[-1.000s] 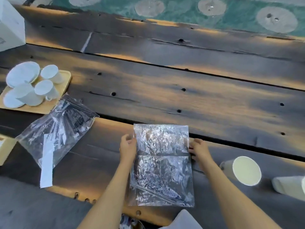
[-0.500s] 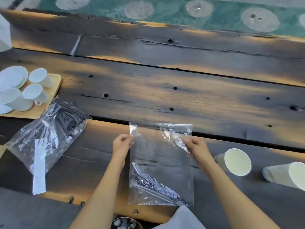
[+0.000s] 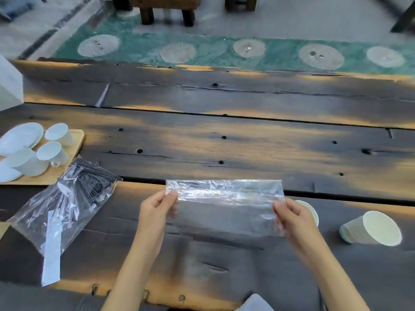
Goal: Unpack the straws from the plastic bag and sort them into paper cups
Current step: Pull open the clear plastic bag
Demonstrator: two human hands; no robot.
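Observation:
A clear plastic bag [image 3: 224, 198] hangs stretched above the dark wooden table, pinched at its top corners by my left hand [image 3: 157, 206] and my right hand [image 3: 289, 215]. Its lower part is see-through and I cannot make out straws in it now. A second clear bag [image 3: 67, 198] full of dark straws lies flat to the left with a white strip sticking out of it. Two paper cups lie on their sides at the right: one [image 3: 311, 212] half hidden behind my right hand, the other [image 3: 372, 228] farther right.
A wooden tray [image 3: 67, 169] at the left edge carries white ceramic cups [image 3: 54, 151] and saucers [image 3: 20, 138]. A white box [image 3: 9, 86] stands at the far left. Beyond the table's far edge runs green flooring with round pale discs, and chair legs.
Both hands have lifted the bag off the table and pulled its top taut. The view has tilted up, showing more floor. The straws seen in the bag's lower corner before are no longer visible.

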